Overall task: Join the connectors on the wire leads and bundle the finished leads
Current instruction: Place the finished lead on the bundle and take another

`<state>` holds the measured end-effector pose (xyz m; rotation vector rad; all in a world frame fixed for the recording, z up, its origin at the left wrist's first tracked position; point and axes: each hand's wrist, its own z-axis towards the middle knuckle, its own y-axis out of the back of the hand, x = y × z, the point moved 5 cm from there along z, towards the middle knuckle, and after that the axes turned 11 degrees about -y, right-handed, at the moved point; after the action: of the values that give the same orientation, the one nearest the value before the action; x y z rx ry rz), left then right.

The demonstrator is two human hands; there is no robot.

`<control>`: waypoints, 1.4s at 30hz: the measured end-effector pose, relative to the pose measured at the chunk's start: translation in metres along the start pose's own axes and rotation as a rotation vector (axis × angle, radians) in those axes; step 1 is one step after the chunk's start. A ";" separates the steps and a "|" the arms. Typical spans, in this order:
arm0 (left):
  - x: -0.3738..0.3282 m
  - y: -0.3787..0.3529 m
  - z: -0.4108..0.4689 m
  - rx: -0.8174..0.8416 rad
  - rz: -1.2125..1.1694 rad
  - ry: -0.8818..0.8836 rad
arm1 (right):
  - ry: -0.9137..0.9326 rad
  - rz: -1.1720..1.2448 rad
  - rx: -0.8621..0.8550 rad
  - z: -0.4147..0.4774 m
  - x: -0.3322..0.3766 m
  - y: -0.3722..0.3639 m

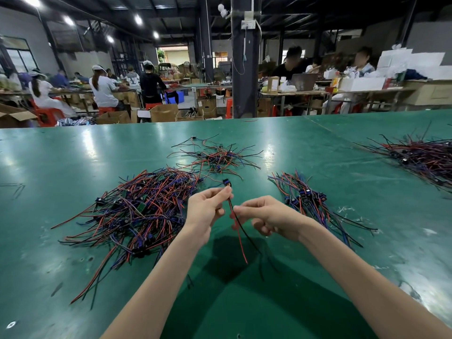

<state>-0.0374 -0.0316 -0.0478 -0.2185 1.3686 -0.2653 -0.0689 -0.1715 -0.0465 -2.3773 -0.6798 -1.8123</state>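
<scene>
Over the green table [73, 148] my left hand [206, 211] pinches a red-and-black wire lead [241, 237] just below its small dark connector [227, 183], which points up and away. My right hand [266, 216] pinches the same lead a little lower, and the two wire tails hang down toward me. A large loose heap of red, black and blue leads [137, 211] lies to the left. On the right sits a tidier bunch of leads [308, 201] with blue connectors. A small scattered pile of leads [217, 159] lies farther back in the middle.
Another heap of dark and red wires [425, 157] lies at the far right of the table. Beyond the table's far edge stand a dark pillar [245, 69], cardboard boxes, red stools and several seated people at other benches.
</scene>
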 end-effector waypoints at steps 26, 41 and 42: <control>0.025 -0.030 -0.023 0.259 0.338 -0.032 | -0.382 -0.129 -0.869 -0.017 -0.043 0.136; -0.043 0.033 0.005 -0.128 1.493 -0.569 | -0.329 -0.839 -1.100 -0.024 -0.014 0.093; -0.041 0.044 0.010 -0.152 1.523 -0.458 | -0.346 -0.845 -1.085 -0.023 -0.016 0.093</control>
<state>-0.0327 0.0229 -0.0215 0.6203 0.7893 1.0946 -0.0571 -0.2671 -0.0352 -3.5194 -1.0331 -2.5772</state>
